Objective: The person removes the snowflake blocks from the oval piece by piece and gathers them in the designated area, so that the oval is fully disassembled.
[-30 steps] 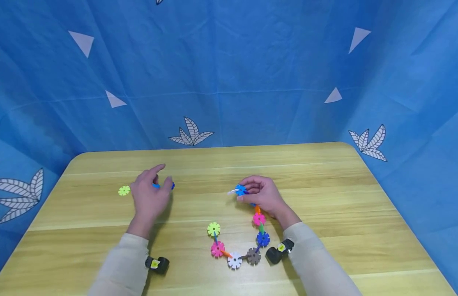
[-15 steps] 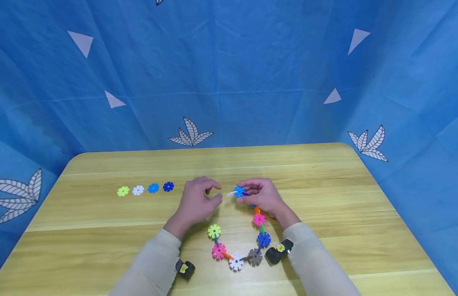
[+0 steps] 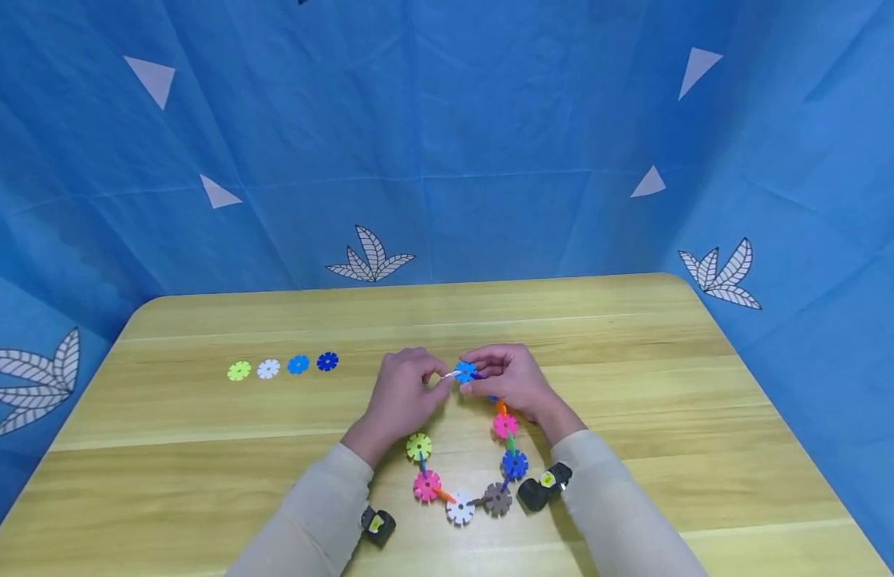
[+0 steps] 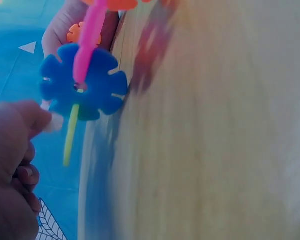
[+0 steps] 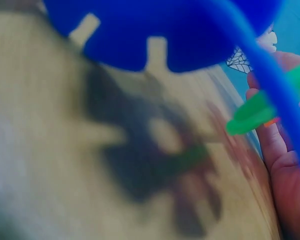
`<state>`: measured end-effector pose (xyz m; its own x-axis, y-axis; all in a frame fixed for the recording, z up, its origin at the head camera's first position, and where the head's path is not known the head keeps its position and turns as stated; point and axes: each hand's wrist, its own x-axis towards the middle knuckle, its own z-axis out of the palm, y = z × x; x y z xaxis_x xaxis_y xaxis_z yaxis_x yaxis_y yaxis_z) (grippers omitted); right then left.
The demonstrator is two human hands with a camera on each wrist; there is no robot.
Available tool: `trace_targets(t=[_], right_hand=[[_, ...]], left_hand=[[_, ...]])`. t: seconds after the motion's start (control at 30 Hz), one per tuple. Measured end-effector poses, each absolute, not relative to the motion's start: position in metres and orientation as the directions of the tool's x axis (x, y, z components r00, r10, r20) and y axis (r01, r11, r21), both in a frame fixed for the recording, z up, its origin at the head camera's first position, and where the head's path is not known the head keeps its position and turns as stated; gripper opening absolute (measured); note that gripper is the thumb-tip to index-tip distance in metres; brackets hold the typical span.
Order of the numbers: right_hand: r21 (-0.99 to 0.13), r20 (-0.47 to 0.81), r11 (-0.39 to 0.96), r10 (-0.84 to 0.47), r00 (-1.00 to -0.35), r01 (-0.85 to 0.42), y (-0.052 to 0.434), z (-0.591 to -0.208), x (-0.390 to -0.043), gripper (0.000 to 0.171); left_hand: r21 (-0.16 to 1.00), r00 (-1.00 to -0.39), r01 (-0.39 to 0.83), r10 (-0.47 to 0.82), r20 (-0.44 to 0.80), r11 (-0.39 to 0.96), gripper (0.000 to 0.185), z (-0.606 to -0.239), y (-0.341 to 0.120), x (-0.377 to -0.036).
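Note:
My left hand [image 3: 406, 393] pinches the edge of a white notched disc [image 3: 451, 374] between thumb and fingertips. That white disc is slotted into a light blue notched disc [image 3: 466, 372], which my right hand [image 3: 515, 381] holds between thumb and fingers. From there a chain of interlocked discs curves down: orange [image 3: 501, 407], pink [image 3: 506, 426], green [image 3: 511, 445], dark blue [image 3: 515, 465], brown [image 3: 498, 500], white [image 3: 460, 509], pink [image 3: 427, 486] and yellow-green [image 3: 419, 446] at the other end. In the left wrist view, the left fingers [image 4: 37, 117] show beside a blue disc [image 4: 105, 92].
Loose notched discs lie in a row at the left: yellow-green [image 3: 239, 370], white [image 3: 269, 369], light blue [image 3: 298, 365] and dark blue [image 3: 327, 361]. They rest on a wooden table [image 3: 634, 336]. Behind it hangs a blue patterned cloth [image 3: 490, 120].
My left hand has moved right from over the row of loose discs to the chain's upper end and now pinches the white disc there. My right hand has stayed nearly still.

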<state>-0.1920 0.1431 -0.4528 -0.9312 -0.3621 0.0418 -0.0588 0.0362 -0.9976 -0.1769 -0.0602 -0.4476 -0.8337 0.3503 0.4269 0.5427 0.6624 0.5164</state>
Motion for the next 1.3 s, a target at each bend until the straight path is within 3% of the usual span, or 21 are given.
trace_targets(t=[0.43,0.67,0.97,1.3], right_hand=[[-0.992,0.071,0.068,-0.352,-0.933,-0.101,0.140,-0.450,-0.189,0.033],[-0.996,0.063,0.040,-0.292,-0.954,-0.077,0.140,-0.449,-0.191,0.032],[-0.994,0.094,0.016,-0.325,-0.941,-0.104,0.145,-0.482,-0.202,0.033],[-0.997,0.042,0.041,-0.315,-0.948,-0.058,0.148,-0.477,-0.204,0.035]], left_hand=[[0.410,-0.821,0.557,0.406,0.400,0.722,0.007,-0.440,-0.068,-0.175],[0.498,-0.834,0.498,0.236,0.498,0.709,0.006,-0.430,-0.109,-0.177],[0.580,-0.944,0.290,0.127,0.305,0.761,0.014,-0.444,-0.133,-0.180],[0.641,-0.983,0.134,0.017,0.185,0.756,0.018,-0.448,-0.159,-0.188]])
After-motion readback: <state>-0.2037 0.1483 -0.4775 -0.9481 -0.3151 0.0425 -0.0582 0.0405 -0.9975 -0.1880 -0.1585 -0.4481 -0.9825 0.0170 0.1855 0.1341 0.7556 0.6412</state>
